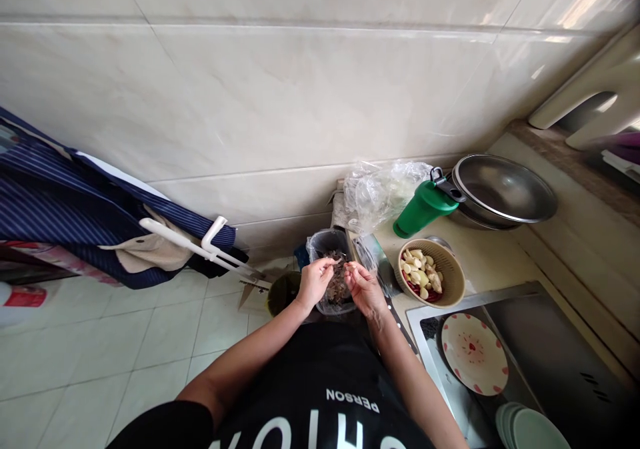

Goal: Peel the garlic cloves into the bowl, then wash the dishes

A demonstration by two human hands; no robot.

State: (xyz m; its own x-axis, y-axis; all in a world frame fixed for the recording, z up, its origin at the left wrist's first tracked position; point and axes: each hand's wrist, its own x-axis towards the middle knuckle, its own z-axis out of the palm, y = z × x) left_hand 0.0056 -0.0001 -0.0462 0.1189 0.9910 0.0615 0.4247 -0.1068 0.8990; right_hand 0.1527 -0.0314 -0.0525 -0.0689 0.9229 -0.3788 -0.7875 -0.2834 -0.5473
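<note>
Both hands are over a lined bin that holds brownish scraps. The fingers of my left hand are pinched together near the bin's middle, with something small and pale at the fingertips. My right hand faces it a short gap away, fingertips pressed together; what they hold is too small to name. Right of my right hand, on the counter, a beige basket holds peeled garlic cloves, a knobbly pale piece and red chillies.
A green shaker bottle, crumpled clear plastic bags and metal bowls stand behind the basket. The sink at right holds a patterned plate and stacked dishes. Striped cloth and a white rod are at left.
</note>
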